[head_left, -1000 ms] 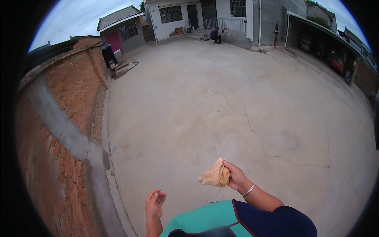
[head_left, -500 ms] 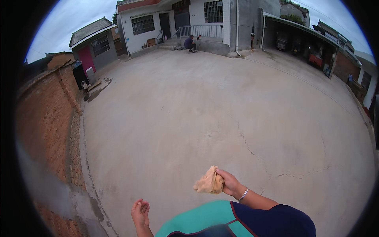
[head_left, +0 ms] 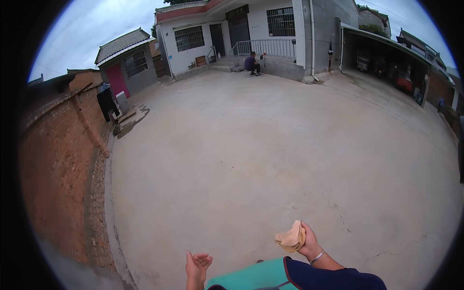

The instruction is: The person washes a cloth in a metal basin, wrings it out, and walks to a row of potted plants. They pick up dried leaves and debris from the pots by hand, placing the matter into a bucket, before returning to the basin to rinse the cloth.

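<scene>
My right hand [head_left: 309, 243], with a bracelet at its wrist, grips a bunched, folded beige cloth [head_left: 290, 237] out in front of me. The cloth's loose folds stick out to the left of the fingers. At the lower left, my left hand [head_left: 198, 265] is raised, palm up, with nothing in it and its thumb away from the fingers. Below both hands shows part of my green and navy clothing [head_left: 251, 276].
Pale concrete yard [head_left: 217, 145] spreads ahead. A brick wall [head_left: 63, 154] runs along the left. At the back, a person [head_left: 252, 64] sits before a white house [head_left: 193, 58] with railings [head_left: 270, 47]. An open shed [head_left: 382, 63] holding vehicles stands back right.
The whole view has shifted, so house and yard sit further right and lower. My left hand has opened, its fingers spreading from a curl. The cloth stays in my right hand.
</scene>
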Demonstrator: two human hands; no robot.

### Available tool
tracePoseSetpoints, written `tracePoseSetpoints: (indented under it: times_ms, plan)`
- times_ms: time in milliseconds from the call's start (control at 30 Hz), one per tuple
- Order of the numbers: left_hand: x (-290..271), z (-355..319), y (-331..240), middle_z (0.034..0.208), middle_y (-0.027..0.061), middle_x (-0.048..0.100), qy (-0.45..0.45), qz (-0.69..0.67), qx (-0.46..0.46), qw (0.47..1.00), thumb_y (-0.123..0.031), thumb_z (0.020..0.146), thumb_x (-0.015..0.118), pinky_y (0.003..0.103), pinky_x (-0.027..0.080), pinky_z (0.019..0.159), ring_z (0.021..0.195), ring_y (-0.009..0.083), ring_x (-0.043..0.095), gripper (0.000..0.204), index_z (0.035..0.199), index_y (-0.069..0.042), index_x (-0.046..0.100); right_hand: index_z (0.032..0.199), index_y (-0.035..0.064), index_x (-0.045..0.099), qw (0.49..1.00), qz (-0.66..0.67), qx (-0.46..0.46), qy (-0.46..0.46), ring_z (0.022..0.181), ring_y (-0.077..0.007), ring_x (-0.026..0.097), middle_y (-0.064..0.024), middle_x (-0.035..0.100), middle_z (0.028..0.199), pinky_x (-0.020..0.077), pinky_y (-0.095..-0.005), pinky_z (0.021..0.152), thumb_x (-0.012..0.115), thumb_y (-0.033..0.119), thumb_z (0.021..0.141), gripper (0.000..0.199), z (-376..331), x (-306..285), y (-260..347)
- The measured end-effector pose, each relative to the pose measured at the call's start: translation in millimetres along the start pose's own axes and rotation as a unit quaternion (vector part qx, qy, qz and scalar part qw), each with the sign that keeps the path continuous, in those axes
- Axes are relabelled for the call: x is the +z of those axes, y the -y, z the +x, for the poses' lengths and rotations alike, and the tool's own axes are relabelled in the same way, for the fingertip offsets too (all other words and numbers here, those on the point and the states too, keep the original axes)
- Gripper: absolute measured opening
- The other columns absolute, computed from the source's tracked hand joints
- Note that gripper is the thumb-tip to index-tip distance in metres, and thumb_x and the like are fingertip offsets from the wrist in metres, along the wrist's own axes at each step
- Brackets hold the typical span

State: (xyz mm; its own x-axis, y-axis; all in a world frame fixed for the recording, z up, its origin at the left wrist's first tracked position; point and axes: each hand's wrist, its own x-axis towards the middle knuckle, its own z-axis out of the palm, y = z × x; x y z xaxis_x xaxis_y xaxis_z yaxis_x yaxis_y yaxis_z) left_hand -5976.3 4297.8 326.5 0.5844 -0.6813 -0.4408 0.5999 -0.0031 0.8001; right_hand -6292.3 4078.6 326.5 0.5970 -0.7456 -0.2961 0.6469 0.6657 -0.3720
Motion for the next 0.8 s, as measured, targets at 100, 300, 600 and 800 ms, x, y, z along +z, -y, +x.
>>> tracePoseSetpoints:
  times_ms: [100, 300, 600, 800]
  plan:
    - [14.1, 75.4, -77.3, 0.068, 0.0108, 0.060, -0.027, -0.064, 0.096, 0.993, -0.057, 0.092, 0.026, 0.034, 0.048, 0.075, 0.076, 0.0241, 0.061, 0.068, 0.076, -0.001, 0.059, 0.098, 0.0079, 0.054, 0.997, -0.060, 0.037, 0.020, 0.086, -0.0219, 0.060, -0.0076, 0.060, 0.092, 0.0500, -0.0363, 0.080, 0.041, 0.033, 0.094, 0.029, 122.0, 74.2, 3.3]
    - [-19.8, 226.3, -128.9, 0.067, 0.0086, 0.059, -0.157, -0.166, 0.189, 0.955, -0.050, 0.093, 0.034, 0.032, 0.048, 0.075, 0.072, 0.0209, 0.059, 0.057, 0.074, -0.002, 0.058, 0.093, 0.0102, 0.056, 0.983, -0.161, 0.064, 0.065, 0.079, -0.0182, 0.061, -0.0040, 0.061, 0.084, 0.0515, -0.0338, 0.073, 0.041, 0.036, 0.095, 0.030, 346.4, 212.4, -25.9]
    - [-47.2, 490.8, -331.3, 0.073, 0.0070, 0.060, -0.200, -0.148, 0.232, 0.940, -0.032, 0.091, 0.040, 0.031, 0.047, 0.077, 0.076, 0.0188, 0.059, 0.039, 0.077, -0.003, 0.060, 0.106, 0.0040, 0.051, 0.984, -0.143, 0.054, 0.087, 0.094, -0.0206, 0.058, -0.0087, 0.058, 0.102, 0.0481, -0.0351, 0.084, 0.037, 0.033, 0.096, 0.033, 640.8, 290.0, -72.7]
    - [-15.5, 708.5, -443.4, 0.085, 0.0130, 0.064, -0.031, -0.076, 0.196, 0.977, -0.029, 0.091, 0.035, 0.033, 0.045, 0.082, 0.085, 0.0217, 0.060, 0.043, 0.086, 0.003, 0.063, 0.111, -0.0002, 0.048, 0.993, -0.107, -0.005, 0.038, 0.104, -0.0269, 0.055, -0.0138, 0.056, 0.107, 0.0431, -0.0393, 0.094, 0.036, 0.017, 0.090, 0.029, 806.6, 335.6, -94.4]
